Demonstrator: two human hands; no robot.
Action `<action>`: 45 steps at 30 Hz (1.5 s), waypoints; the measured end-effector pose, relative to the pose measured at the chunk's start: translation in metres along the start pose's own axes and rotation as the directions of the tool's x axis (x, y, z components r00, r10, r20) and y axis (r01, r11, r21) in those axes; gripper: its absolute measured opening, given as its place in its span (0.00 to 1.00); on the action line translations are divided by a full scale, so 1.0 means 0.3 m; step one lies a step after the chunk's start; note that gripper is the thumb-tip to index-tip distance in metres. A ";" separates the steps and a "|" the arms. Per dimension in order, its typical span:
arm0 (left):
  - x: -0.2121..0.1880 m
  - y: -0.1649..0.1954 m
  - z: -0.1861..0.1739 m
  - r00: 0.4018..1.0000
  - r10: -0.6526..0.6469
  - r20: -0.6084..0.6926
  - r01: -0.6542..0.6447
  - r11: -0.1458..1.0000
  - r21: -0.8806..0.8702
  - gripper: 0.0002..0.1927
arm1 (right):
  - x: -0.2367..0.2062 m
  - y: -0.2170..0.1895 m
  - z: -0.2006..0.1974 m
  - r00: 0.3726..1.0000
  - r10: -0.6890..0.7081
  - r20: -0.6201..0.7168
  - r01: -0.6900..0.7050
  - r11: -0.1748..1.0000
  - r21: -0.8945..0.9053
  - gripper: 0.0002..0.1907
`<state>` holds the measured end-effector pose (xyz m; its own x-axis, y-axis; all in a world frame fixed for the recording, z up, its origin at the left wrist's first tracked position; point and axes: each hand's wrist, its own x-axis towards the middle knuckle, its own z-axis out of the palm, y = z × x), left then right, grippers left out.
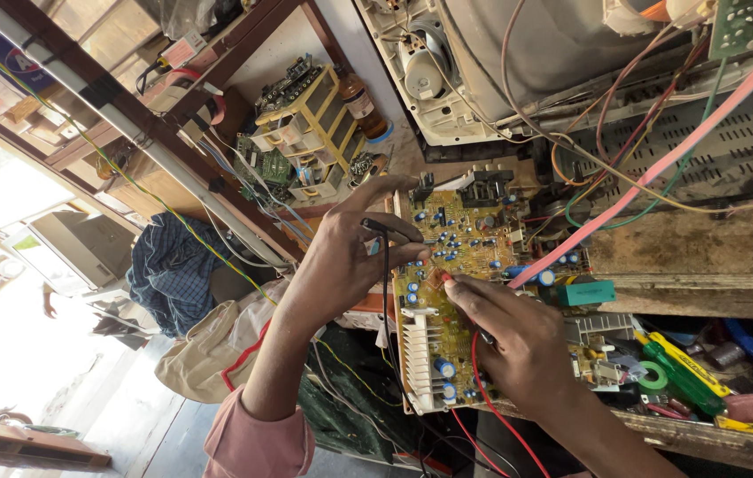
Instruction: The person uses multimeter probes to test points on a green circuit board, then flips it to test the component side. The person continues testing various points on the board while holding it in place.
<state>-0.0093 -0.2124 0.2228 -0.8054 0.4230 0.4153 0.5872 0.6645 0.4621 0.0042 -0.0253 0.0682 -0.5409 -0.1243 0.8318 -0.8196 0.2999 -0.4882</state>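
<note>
Head view looks down on a cluttered wooden repair bench (704, 257), where an opened grey television chassis with a bare picture tube and loose coloured wires (571, 62) fills the top, beyond the yellow-tan printed circuit board crowded with blue capacitors and a pale finned heat sink (447, 292) that stands propped at the bench edge. Just left of the board, the left hand (341, 257) has its fingers pinched closed on a slim black test probe (394, 232), whose tip lies against the board's upper half. Below the board's middle, the right hand (518, 341) grips a red-tipped test probe (444, 277) with curled fingers, its tip touching the board near the centre, its red lead (491, 403) trailing down past the wrist. A pink flat cable (660, 168) runs from the board's right side up toward the chassis. Right of the board lie green and yellow hand tools (682, 367). Probing well here likely means keeping each tip steady on a single solder point, fingers back from bare metal, leads clear of neighbouring parts.
</note>
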 end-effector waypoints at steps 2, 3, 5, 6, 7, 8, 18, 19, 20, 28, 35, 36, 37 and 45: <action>0.001 -0.002 0.000 1.000 -0.005 -0.007 0.005 1.000 0.012 0.14 | -0.004 0.005 0.004 1.000 -0.031 0.001 0.031 0.999 -0.018 0.33; 0.002 -0.002 0.000 1.000 0.013 -0.003 -0.012 1.000 0.024 0.14 | -0.006 0.007 0.006 0.999 -0.045 0.002 0.045 0.999 -0.028 0.35; 0.003 -0.004 -0.002 0.999 0.046 0.006 -0.046 0.998 0.045 0.13 | -0.010 0.013 0.011 1.000 -0.021 0.014 0.022 0.999 -0.039 0.36; 0.003 -0.004 -0.001 0.999 0.042 0.007 -0.043 0.998 0.047 0.13 | -0.012 0.016 0.014 1.000 -0.010 0.022 0.011 0.999 -0.044 0.37; 0.002 -0.004 -0.001 0.999 0.040 0.008 -0.040 0.998 0.050 0.13 | -0.015 0.019 0.016 1.000 -0.017 0.013 0.018 0.999 -0.039 0.37; 0.002 -0.004 -0.002 0.999 0.036 0.009 -0.037 0.998 0.054 0.12 | -0.017 0.022 0.019 1.000 -0.025 0.004 0.025 0.999 -0.034 0.37; 0.008 -0.009 0.003 0.999 0.042 -0.003 -0.042 0.998 0.050 0.13 | -0.029 0.036 0.032 1.000 -0.022 -0.001 0.022 0.997 -0.069 0.38; 0.009 -0.009 0.004 0.999 0.051 -0.009 -0.051 0.997 0.058 0.14 | -0.028 0.036 0.032 1.000 -0.018 0.001 0.018 0.997 -0.069 0.38; 0.009 -0.009 0.004 0.998 0.060 -0.015 -0.059 0.996 0.066 0.14 | -0.027 0.035 0.032 1.000 -0.015 0.004 0.016 0.998 -0.069 0.37; 0.004 -0.009 0.002 0.998 0.062 -0.006 -0.061 0.995 0.075 0.12 | -0.023 0.030 0.026 0.998 -0.041 -0.045 0.040 0.999 -0.014 0.33; -0.002 -0.011 0.002 0.998 0.060 0.002 -0.060 0.998 0.036 0.11 | -0.024 0.030 0.027 1.000 -0.021 -0.009 0.020 0.999 -0.048 0.35; -0.001 -0.011 0.003 0.998 0.056 0.001 -0.056 0.997 0.045 0.12 | -0.024 0.031 0.028 1.000 -0.019 -0.009 0.018 0.999 -0.035 0.35; 0.001 -0.011 0.002 0.999 0.055 -0.001 -0.054 0.997 0.054 0.12 | -0.023 0.033 0.030 1.000 -0.029 -0.011 0.029 0.998 -0.054 0.35; 0.002 -0.009 0.002 0.999 0.049 0.004 -0.049 0.998 0.031 0.11 | -0.030 0.042 0.047 1.000 -0.026 -0.018 0.024 0.994 -0.109 0.37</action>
<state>-0.0114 -0.2136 0.2211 -0.7759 0.4573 0.4346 0.6234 0.6617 0.4166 -0.0038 -0.0337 0.0508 -0.5160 -0.1153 0.8488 -0.8068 0.3985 -0.4363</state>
